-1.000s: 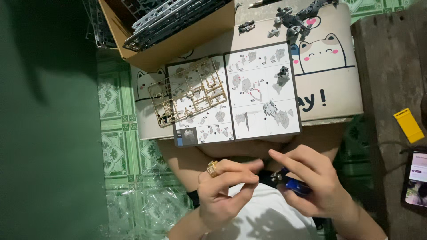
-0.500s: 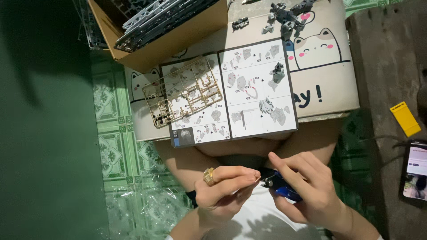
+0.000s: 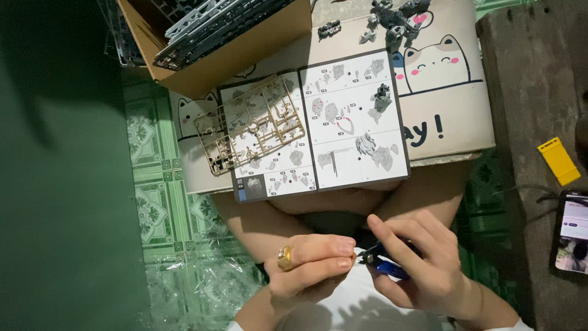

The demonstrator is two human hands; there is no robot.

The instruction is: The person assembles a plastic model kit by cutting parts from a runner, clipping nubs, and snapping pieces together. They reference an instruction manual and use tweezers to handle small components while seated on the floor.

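My right hand point(image 3: 422, 263) grips blue-handled nippers point(image 3: 383, 262) low in the head view, their tips pointing left. My left hand point(image 3: 309, 266), with a gold ring on one finger, pinches something tiny at the nipper tips; the piece itself is too small to make out. Both hands hover over my lap. Above them an open instruction booklet point(image 3: 343, 132) lies on a low table printed with cartoon cats point(image 3: 441, 104). A gold plastic parts frame point(image 3: 248, 125) rests on the booklet's left page. A small grey model part point(image 3: 383, 95) sits on the right page.
A cardboard box point(image 3: 239, 52) holding grey parts frames stands at the table's far left. Grey assembled model pieces point(image 3: 395, 18) lie at the table's top edge. To the right are a yellow block point(image 3: 558, 160) and a lit phone point(image 3: 572, 236). Clear plastic wrap point(image 3: 202, 285) lies on the green tiled floor.
My view has drifted so the table and booklet sit slightly higher. My hands stay together at the nipper tips, with my left fingers curled tighter.
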